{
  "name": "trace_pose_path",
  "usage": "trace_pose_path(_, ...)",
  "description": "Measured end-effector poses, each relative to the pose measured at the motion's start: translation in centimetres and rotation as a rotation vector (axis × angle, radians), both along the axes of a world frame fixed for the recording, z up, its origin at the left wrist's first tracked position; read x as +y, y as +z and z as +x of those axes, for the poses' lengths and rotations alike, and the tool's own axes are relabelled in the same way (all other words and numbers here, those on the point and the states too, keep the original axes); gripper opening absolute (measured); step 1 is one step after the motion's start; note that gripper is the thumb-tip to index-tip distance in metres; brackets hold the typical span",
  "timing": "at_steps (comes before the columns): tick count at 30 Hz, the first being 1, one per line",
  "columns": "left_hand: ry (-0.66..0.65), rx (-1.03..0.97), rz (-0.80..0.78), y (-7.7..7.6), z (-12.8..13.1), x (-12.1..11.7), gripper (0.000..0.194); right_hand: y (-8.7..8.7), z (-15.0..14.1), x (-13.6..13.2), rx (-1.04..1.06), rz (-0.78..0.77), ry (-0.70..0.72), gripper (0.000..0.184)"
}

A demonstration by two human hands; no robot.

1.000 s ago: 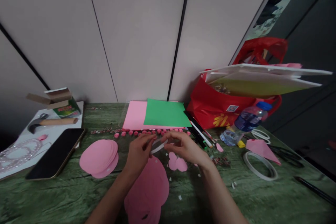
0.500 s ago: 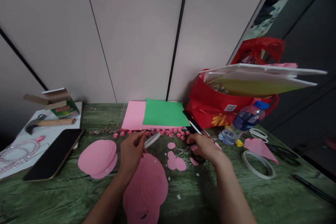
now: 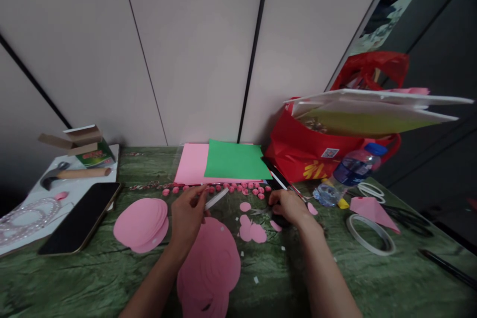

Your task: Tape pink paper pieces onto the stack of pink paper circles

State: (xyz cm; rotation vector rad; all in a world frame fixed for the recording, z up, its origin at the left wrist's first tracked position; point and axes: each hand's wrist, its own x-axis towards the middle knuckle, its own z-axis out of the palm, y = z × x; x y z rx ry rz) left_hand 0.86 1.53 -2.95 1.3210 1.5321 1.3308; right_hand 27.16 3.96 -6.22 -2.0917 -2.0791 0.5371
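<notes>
My left hand (image 3: 187,213) pinches one end of a narrow white strip (image 3: 216,198) that looks like tape; it points up and to the right. Below that hand lies a big stack of pink paper circles (image 3: 210,263). My right hand (image 3: 288,206) is closed about the dark handles of a pair of scissors, whose blades (image 3: 257,212) point left, low over the table. The handles are mostly hidden by the fingers. Small pink paper discs (image 3: 257,233) lie beside the blades. A row of small pink rolled pieces (image 3: 255,192) runs behind both hands.
Another pile of pink circles (image 3: 139,222) lies left, near a phone (image 3: 80,218) and a hammer (image 3: 84,173). Green paper (image 3: 238,161) lies at the back. On the right are a red bag (image 3: 294,146), a bottle (image 3: 356,166) and a tape roll (image 3: 350,226).
The white strip has turned slightly and looks straighter. My right hand has curled a little more over the scissors, whose blades look closer together. The whole view has shifted slightly.
</notes>
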Motion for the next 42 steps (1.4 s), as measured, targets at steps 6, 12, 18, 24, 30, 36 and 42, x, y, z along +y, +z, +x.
trace_pose_path(6, -0.008, -0.015, 0.004, -0.5, -0.1, 0.1, 0.034, 0.0, 0.2, 0.0, 0.050, -0.007, 0.013, 0.029)
trace_pose_path(12, 0.026, -0.007, -0.006, 0.0, -0.1, 0.0, 0.033, 0.8, 0.3, -0.5, 0.086, 0.044, 0.025, 0.025)
trace_pose_path(18, 0.126, -0.027, 0.002, 0.7, -0.2, 0.0, 0.033, 1.9, -1.0, -0.6, 0.728, 0.215, 0.087, 0.020)
trace_pose_path(24, 0.166, -0.064, 0.063, 0.3, -0.5, 0.4, 0.034, 3.1, -2.9, -0.5, 1.070, 0.301, 0.009, 0.032)
trace_pose_path(30, 0.193, -0.049, 0.091, 0.7, -0.5, 0.2, 0.029, 4.3, -5.1, -0.9, 1.392, 0.265, -0.041, 0.045)
trace_pose_path(36, 0.285, -0.035, 0.179, 1.0, -0.7, 0.2, 0.030, 5.5, -6.7, -2.2, 0.995, 0.225, 0.224, 0.053)
trace_pose_path(42, 0.302, -0.027, 0.209, 0.7, -0.9, 0.2, 0.031, 5.2, -9.1, -2.8, 0.571, 0.312, 0.324, 0.054)
